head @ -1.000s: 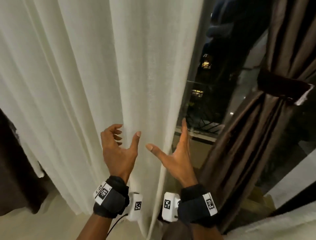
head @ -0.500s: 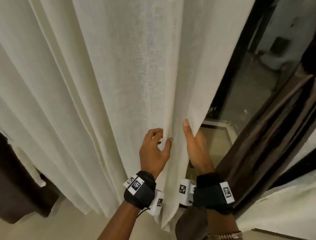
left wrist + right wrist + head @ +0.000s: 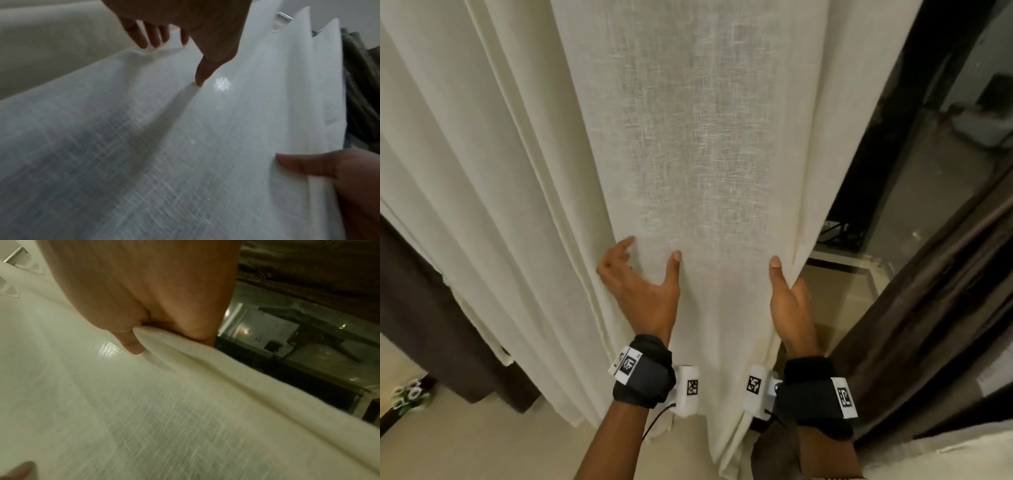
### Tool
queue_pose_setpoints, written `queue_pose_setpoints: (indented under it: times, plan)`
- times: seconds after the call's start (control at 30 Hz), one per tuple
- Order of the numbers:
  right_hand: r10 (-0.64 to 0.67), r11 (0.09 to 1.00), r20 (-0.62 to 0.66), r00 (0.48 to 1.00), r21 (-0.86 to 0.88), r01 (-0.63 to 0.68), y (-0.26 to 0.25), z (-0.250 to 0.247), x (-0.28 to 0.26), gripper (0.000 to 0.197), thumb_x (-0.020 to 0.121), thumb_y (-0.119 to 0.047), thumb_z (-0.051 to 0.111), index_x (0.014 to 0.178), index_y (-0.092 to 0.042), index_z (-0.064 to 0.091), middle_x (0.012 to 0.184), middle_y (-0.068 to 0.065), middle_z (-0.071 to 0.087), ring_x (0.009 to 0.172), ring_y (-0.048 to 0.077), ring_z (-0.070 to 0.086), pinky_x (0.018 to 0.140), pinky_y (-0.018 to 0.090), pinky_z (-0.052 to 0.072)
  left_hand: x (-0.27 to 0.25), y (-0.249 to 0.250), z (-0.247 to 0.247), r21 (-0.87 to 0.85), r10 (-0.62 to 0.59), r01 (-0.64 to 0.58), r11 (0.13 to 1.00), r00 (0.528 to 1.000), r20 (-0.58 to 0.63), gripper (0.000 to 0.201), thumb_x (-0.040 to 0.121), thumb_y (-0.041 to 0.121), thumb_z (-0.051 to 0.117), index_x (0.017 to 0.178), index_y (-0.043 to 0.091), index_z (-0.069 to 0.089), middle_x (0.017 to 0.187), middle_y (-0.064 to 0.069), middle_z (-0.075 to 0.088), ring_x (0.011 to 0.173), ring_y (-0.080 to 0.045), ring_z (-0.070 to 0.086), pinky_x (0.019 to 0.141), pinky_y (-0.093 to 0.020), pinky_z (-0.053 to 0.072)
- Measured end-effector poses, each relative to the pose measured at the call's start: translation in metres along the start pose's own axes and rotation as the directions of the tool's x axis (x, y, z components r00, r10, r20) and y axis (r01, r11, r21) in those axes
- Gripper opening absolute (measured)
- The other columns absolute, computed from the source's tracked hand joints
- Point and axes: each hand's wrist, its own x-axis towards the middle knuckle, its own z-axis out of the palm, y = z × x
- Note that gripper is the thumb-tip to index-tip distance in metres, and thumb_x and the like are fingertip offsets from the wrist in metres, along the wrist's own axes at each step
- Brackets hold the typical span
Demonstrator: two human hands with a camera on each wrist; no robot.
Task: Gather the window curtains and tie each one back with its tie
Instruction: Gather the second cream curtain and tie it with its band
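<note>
A white sheer curtain (image 3: 705, 154) hangs down the middle of the head view in loose folds. My left hand (image 3: 652, 253) lies spread against it, its thumb and fingertips pressing the fabric beside a fold; in the left wrist view this hand (image 3: 176, 60) shows straight fingers. My right hand (image 3: 787, 274) pinches the curtain's right edge, thumb in front and fingers hidden behind; the right wrist view shows that hand (image 3: 144, 335) with the hem folded under the thumb. A flat panel of fabric spans between the two hands. No tie is in view.
A dark brown curtain (image 3: 935, 308) hangs just right of my right arm, and another brown curtain (image 3: 431, 301) at the far left. Dark window glass and its frame (image 3: 887, 144) show past the sheer's edge. Beige floor (image 3: 482, 445) lies below, with a small white and green object (image 3: 409, 397).
My hands, close together before, have spread apart. The right hand has taken the curtain's edge and the left has slid left, so a flat panel now stretches between them.
</note>
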Motion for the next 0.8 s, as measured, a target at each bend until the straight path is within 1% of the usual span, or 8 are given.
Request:
queue_pose_setpoints:
  times: [0.07, 0.17, 0.33, 0.5, 0.6, 0.7, 0.73, 0.8]
  plan:
    - [-0.017, 1.0, 0.033, 0.999, 0.02, 0.016, -0.002, 0.001, 0.005, 0.045, 0.108, -0.052, 0.049, 0.147, -0.032, 0.053, 0.121, -0.01, 0.062, 0.12, 0.016, 0.057, 0.11, 0.035, 0.041, 0.004, -0.006, 0.008, -0.046, -0.147, 0.15, 0.988, 0.987, 0.06, 0.095, 0.079, 0.045, 0.093, 0.153, 0.028, 0.037, 0.144, 0.001, 0.047, 0.132, -0.018, 0.053, 0.111, -0.031, 0.048]
    - [-0.056, 0.998, 0.076, 0.996, 0.021, 0.055, -0.001, 0.005, 0.01, 0.04, 0.107, -0.053, 0.05, 0.144, -0.037, 0.053, 0.119, -0.016, 0.063, 0.115, 0.011, 0.058, 0.109, 0.034, 0.042, 0.0, -0.01, 0.015, -0.079, -0.175, 0.182, 0.98, 0.981, 0.085, 0.066, 0.09, 0.039, 0.084, 0.144, 0.034, 0.047, 0.121, 0.005, 0.067, 0.111, -0.018, 0.066, 0.099, -0.043, 0.058]
    - [-0.048, 0.998, 0.178, 0.983, 0.043, 0.041, 0.0, 0.02, 0.009, 0.06, 0.094, -0.073, 0.056, 0.145, -0.041, 0.057, 0.134, -0.018, 0.069, 0.127, 0.009, 0.064, 0.115, 0.045, 0.049, -0.022, 0.0, 0.018, -0.091, 0.142, -0.125, 0.988, 0.965, 0.221, 0.01, 0.099, 0.015, 0.075, 0.108, 0.017, 0.07, 0.092, 0.012, 0.067, 0.085, -0.002, 0.063, 0.078, -0.023, 0.052]
    - [-0.192, 0.98, 0.309, 0.931, 0.013, 0.198, -0.02, 0.044, -0.004, 0.056, 0.087, -0.059, 0.076, 0.132, -0.027, 0.069, 0.117, -0.011, 0.079, 0.112, 0.004, 0.074, 0.09, 0.019, 0.059, -0.024, -0.006, 0.014, -0.174, 0.338, -0.29, 0.941, 0.821, 0.46, 0.008, 0.099, 0.012, 0.071, 0.106, 0.016, 0.073, 0.097, 0.009, 0.068, 0.088, -0.015, 0.067, 0.076, -0.037, 0.057]
    - [-0.216, 0.969, 0.288, 0.933, -0.051, 0.241, -0.026, 0.063, -0.006, 0.075, 0.074, -0.066, 0.086, 0.133, -0.024, 0.067, 0.115, -0.008, 0.08, 0.11, 0.006, 0.076, 0.09, 0.025, 0.061, -0.011, -0.014, 0.004, -0.246, 0.356, -0.257, 0.935, 0.683, 0.637, 0.023, 0.096, 0.02, 0.07, 0.119, 0.021, 0.069, 0.114, 0.01, 0.068, 0.102, -0.014, 0.068, 0.084, -0.045, 0.06]
    - [-0.148, 0.989, 0.138, 0.979, 0.01, 0.148, -0.03, 0.076, -0.005, 0.052, 0.087, -0.058, 0.079, 0.127, -0.027, 0.07, 0.11, -0.006, 0.08, 0.109, 0.013, 0.076, 0.088, 0.031, 0.061, 0.01, -0.018, -0.016, -0.227, 0.361, -0.299, 0.927, 0.542, 0.759, 0.054, 0.094, 0.041, 0.077, 0.144, 0.028, 0.063, 0.143, 0.01, 0.057, 0.129, -0.009, 0.06, 0.103, -0.036, 0.056]
    - [-0.115, 0.992, 0.068, 0.991, 0.051, 0.112, -0.032, 0.08, -0.005, 0.039, 0.094, -0.056, 0.072, 0.125, -0.033, 0.071, 0.111, -0.009, 0.079, 0.112, 0.015, 0.075, 0.094, 0.035, 0.06, 0.021, -0.018, -0.026, -0.23, 0.36, -0.292, 0.928, 0.554, 0.751, 0.059, 0.092, 0.044, 0.08, 0.146, 0.03, 0.062, 0.144, 0.011, 0.056, 0.131, -0.01, 0.059, 0.105, -0.032, 0.055]
    - [-0.086, 0.99, -0.053, 0.995, 0.11, 0.091, -0.033, 0.08, -0.006, 0.022, 0.103, -0.052, 0.06, 0.12, -0.04, 0.069, 0.114, -0.018, 0.073, 0.12, 0.017, 0.068, 0.109, 0.042, 0.052, 0.039, -0.018, -0.041, -0.227, 0.389, -0.317, 0.921, 0.702, 0.597, 0.049, 0.091, 0.035, 0.085, 0.137, 0.026, 0.07, 0.132, 0.007, 0.063, 0.123, -0.014, 0.064, 0.101, -0.032, 0.055]
